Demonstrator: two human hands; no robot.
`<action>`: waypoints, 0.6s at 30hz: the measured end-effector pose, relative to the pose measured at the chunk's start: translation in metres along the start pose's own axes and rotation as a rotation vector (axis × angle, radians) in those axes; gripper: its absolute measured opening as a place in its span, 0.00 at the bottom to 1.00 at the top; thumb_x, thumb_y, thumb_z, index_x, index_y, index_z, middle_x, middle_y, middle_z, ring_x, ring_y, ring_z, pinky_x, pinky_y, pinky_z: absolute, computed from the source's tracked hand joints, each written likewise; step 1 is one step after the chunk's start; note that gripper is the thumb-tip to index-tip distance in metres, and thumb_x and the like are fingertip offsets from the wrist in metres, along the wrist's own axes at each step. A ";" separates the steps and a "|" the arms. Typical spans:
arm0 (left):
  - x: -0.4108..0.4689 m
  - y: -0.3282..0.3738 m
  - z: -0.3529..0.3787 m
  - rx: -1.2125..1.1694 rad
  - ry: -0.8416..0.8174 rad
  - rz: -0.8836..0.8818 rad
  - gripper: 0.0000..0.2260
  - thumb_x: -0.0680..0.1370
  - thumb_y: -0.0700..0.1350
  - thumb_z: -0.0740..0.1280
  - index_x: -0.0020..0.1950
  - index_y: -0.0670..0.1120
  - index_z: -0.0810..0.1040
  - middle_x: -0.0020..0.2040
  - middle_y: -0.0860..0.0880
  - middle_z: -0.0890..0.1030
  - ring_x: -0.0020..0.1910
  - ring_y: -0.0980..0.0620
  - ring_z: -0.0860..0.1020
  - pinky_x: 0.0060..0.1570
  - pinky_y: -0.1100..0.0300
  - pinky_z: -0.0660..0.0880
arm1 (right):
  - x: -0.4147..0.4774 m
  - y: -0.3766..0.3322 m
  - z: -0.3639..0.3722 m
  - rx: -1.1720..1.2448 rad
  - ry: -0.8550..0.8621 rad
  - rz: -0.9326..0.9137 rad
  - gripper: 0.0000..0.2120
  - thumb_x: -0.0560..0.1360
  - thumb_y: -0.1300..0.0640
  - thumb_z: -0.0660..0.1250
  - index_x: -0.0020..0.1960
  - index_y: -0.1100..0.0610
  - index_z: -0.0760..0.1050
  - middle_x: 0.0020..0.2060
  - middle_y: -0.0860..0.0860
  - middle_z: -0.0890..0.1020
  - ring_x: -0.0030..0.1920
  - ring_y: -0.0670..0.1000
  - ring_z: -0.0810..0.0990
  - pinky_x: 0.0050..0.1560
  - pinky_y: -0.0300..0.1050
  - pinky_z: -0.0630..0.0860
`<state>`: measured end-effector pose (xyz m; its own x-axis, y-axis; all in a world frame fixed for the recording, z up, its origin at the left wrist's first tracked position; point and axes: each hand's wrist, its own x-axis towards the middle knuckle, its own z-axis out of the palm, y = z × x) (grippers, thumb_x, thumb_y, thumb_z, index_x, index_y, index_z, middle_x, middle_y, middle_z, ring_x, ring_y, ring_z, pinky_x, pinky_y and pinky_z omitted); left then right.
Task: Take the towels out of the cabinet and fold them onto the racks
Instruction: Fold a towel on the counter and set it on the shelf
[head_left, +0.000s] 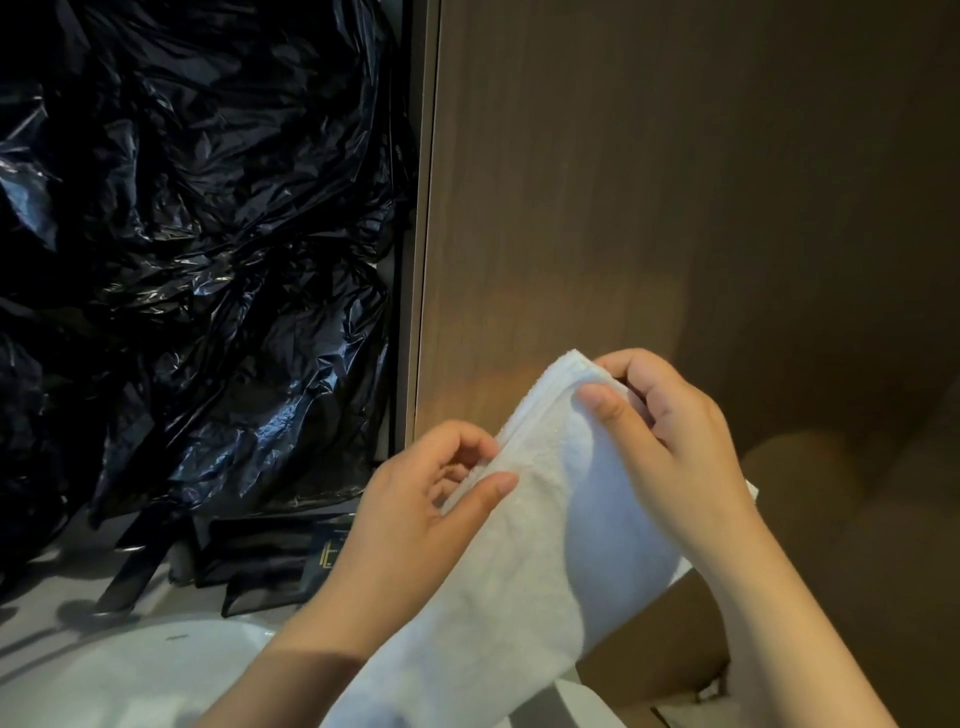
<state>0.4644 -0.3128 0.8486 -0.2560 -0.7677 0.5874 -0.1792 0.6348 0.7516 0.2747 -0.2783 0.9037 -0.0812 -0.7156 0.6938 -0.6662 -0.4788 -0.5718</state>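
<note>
A white towel (524, 551) hangs folded lengthwise between both hands in the lower middle of the head view. My left hand (415, 514) pinches its left edge between thumb and fingers. My right hand (670, 441) grips the top corner of the towel, thumb on the front and fingers curled behind. The towel's lower end runs down out of the frame. No rack shows in view.
Crumpled black plastic sheeting (197, 249) fills the left side. A brown wooden panel (649, 197) stands right behind the hands. A white basin (130, 670) lies at the bottom left, with dark packets (260, 561) above it. A cardboard box (660, 654) sits at the lower right.
</note>
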 end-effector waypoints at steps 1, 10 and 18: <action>-0.002 -0.003 0.001 0.003 -0.011 -0.002 0.05 0.73 0.53 0.70 0.46 0.57 0.77 0.44 0.59 0.80 0.44 0.57 0.79 0.42 0.67 0.76 | -0.001 0.001 0.001 0.002 0.005 0.006 0.05 0.76 0.45 0.62 0.47 0.45 0.74 0.39 0.34 0.78 0.43 0.40 0.78 0.38 0.26 0.71; -0.021 -0.043 -0.002 0.193 -0.259 0.012 0.25 0.76 0.66 0.58 0.36 0.44 0.77 0.36 0.50 0.74 0.38 0.52 0.74 0.40 0.57 0.72 | -0.003 0.006 0.000 -0.042 0.067 -0.002 0.04 0.80 0.50 0.63 0.46 0.43 0.73 0.36 0.32 0.77 0.41 0.38 0.77 0.35 0.24 0.70; -0.050 -0.087 0.000 0.312 -0.426 -0.056 0.21 0.78 0.64 0.50 0.44 0.50 0.73 0.45 0.57 0.71 0.45 0.60 0.72 0.47 0.64 0.70 | -0.004 0.023 -0.002 -0.100 0.104 0.074 0.05 0.81 0.49 0.63 0.45 0.42 0.72 0.38 0.31 0.77 0.44 0.37 0.77 0.37 0.23 0.69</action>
<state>0.4929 -0.3292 0.7541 -0.5898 -0.7390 0.3256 -0.4610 0.6391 0.6157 0.2578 -0.2857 0.8888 -0.2059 -0.6882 0.6957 -0.7253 -0.3699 -0.5806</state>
